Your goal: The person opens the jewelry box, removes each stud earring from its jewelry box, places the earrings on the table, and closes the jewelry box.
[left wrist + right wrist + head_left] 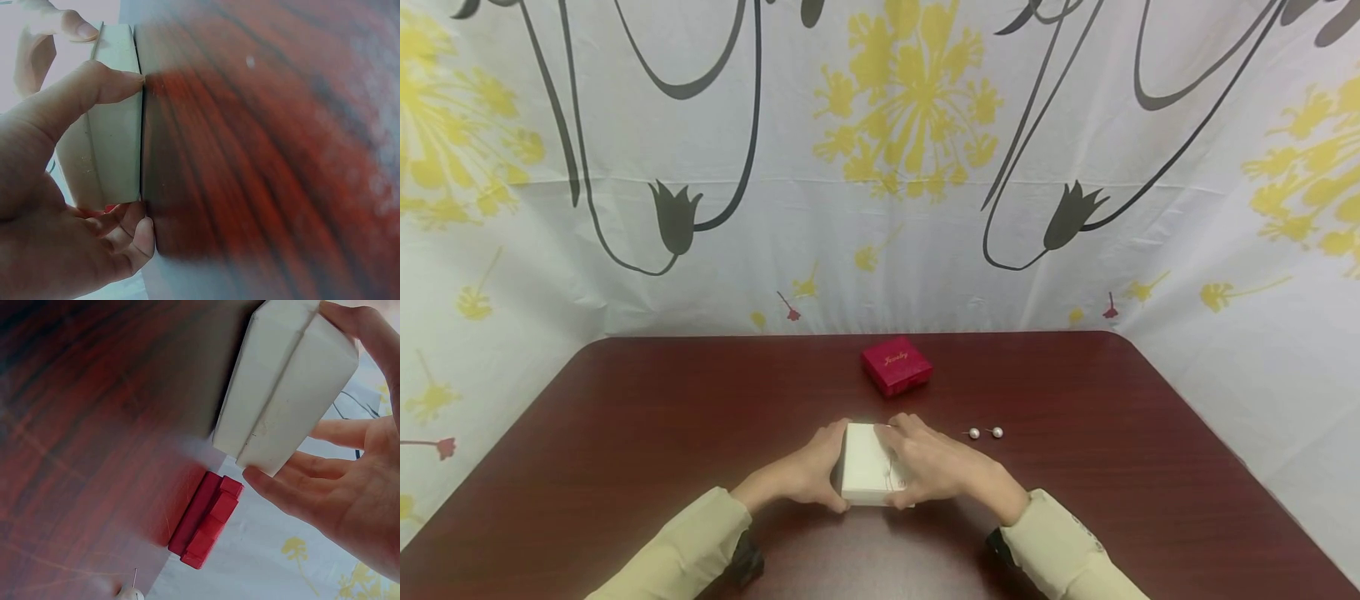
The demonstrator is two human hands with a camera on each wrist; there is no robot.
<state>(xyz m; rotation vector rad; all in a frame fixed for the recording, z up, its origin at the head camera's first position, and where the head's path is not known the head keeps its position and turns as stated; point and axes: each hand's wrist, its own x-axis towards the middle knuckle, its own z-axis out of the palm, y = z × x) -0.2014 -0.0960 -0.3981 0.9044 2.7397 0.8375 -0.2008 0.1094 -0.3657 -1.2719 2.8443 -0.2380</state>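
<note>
Close to the near side of the table, both hands hold a small white lidded box (867, 462) with fine dark line drawing on its top. The left hand (812, 468) grips its left side, and in the left wrist view the thumb lies across the lower part of the box (119, 144) while fingertips reach round the far corner to the tabletop. On the right side, the right hand (931, 460) pinches the lid between a thumb at the near edge and fingers at the far edge. A seam between lid and base shows in the right wrist view.
Behind the white box lies a closed red box (897, 367) with gold lettering. Right of the hands are two pearl-headed pins, one pearl (974, 433) beside the other pearl (997, 432). A patterned curtain (775, 150) hangs along the back of the dark red table (700, 392).
</note>
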